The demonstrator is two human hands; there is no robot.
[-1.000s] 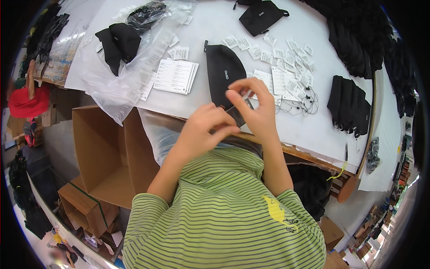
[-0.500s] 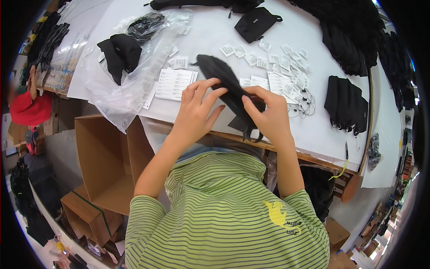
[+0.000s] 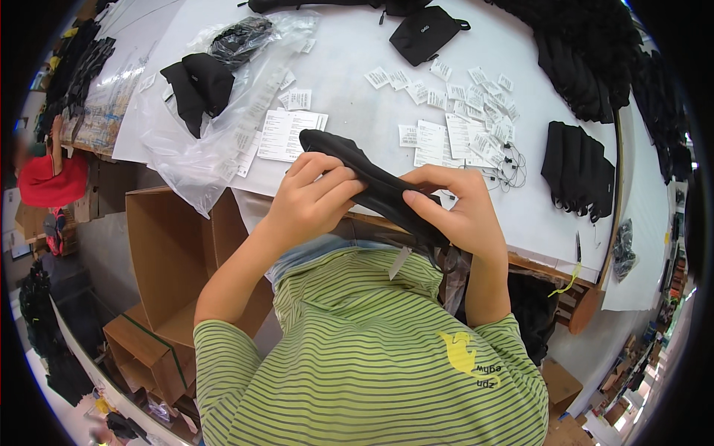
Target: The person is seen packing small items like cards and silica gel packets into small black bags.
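A black fabric pouch [image 3: 379, 181] is held slantwise between my two hands over the table's front edge. My left hand [image 3: 312, 195] is closed on its upper left part, with the fingers curled over the cloth. Lower down on the right, my right hand [image 3: 462, 212] pinches the pouch between thumb and fingers. A small white tag [image 3: 400, 263] hangs at the pouch's lower end, in front of my shirt. Just beyond my hands lie a stack of printed white sheets [image 3: 286, 134] and many loose white labels [image 3: 476, 111].
Another black pouch [image 3: 428, 36] lies at the back of the white table [image 3: 346, 82]. A row of black pouches [image 3: 576, 171], thin black cords [image 3: 509, 169] and snips [image 3: 578, 249] are on the right. Clear plastic [image 3: 182, 160] drapes at left above a cardboard box [image 3: 167, 253].
The pouch has come lower and nearer my body, and its slant is flatter. My left hand has closed more around it. The white tag now hangs in sight.
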